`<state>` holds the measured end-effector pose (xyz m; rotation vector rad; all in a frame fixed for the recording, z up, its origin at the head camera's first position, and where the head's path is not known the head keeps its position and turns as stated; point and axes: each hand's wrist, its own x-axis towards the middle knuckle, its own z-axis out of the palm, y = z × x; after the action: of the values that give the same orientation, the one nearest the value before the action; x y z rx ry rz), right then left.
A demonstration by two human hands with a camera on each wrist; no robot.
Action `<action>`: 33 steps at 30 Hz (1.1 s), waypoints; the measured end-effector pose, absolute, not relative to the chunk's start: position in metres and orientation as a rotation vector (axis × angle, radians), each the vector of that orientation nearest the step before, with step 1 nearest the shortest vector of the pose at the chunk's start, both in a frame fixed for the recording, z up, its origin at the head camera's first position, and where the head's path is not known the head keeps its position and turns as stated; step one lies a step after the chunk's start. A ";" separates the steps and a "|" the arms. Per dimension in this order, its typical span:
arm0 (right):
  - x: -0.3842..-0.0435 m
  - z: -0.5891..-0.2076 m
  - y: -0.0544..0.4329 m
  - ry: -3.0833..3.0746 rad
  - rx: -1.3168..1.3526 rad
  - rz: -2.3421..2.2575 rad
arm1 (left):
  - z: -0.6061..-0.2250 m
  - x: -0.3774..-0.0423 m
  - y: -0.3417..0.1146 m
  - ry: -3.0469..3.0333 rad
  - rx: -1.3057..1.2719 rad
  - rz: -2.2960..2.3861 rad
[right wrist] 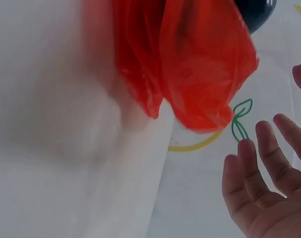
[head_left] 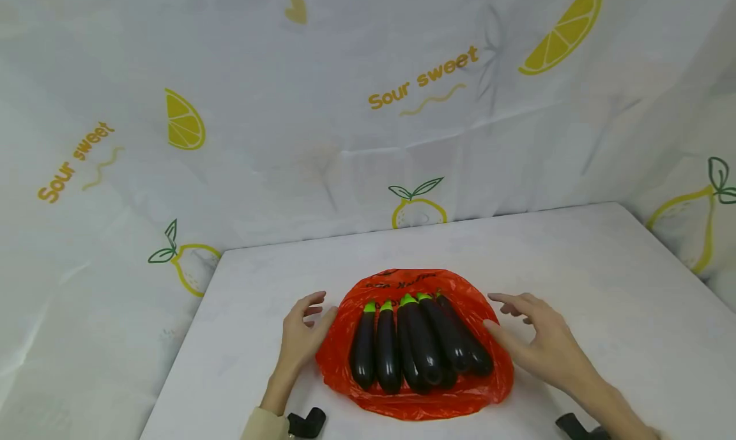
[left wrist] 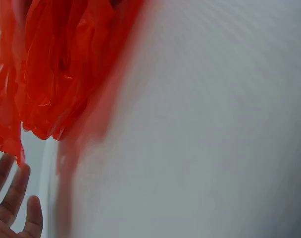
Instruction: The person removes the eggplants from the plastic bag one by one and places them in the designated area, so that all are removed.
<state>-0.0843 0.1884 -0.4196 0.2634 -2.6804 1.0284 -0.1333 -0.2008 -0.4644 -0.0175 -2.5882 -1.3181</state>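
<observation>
Several dark eggplants point(head_left: 422, 344) with green stem ends lie side by side on a spread red plastic bag point(head_left: 368, 398) in the head view. At the bag's left edge is my left hand point(head_left: 301, 334), its thumb overlapping the red rim and its fingers loosely bent. My right hand point(head_left: 540, 341) stands on the other side, fingers apart and thumb pointing towards the bag's right rim. The right wrist view shows the same spread fingers point(right wrist: 264, 173) with nothing between them, beside a hanging fold of the bag point(right wrist: 205, 74). In the left wrist view, fingertips point(left wrist: 22, 178) come right up to the red plastic.
A white table point(head_left: 259, 287) bears the bag, its far edge meeting a white backdrop cloth point(head_left: 287, 172) printed with lemons and lettering. Black straps with camera parts point(head_left: 307, 423) sit at both wrists.
</observation>
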 end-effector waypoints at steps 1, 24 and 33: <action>-0.083 -0.419 0.185 -2.653 0.282 1.055 | -0.466 -0.134 -0.202 -2.582 -0.002 -1.371; -0.073 -0.423 0.138 -2.686 0.279 1.248 | -0.471 -0.131 -0.193 -2.312 -0.171 -1.670; -0.072 -0.424 0.134 -2.699 0.256 1.193 | -0.474 -0.130 -0.194 -2.313 -0.169 -1.639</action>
<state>-0.0715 0.1337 -0.4240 0.2564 -2.6994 1.1926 -0.1300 -0.1939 -0.4737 -0.1694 -2.3132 -1.6390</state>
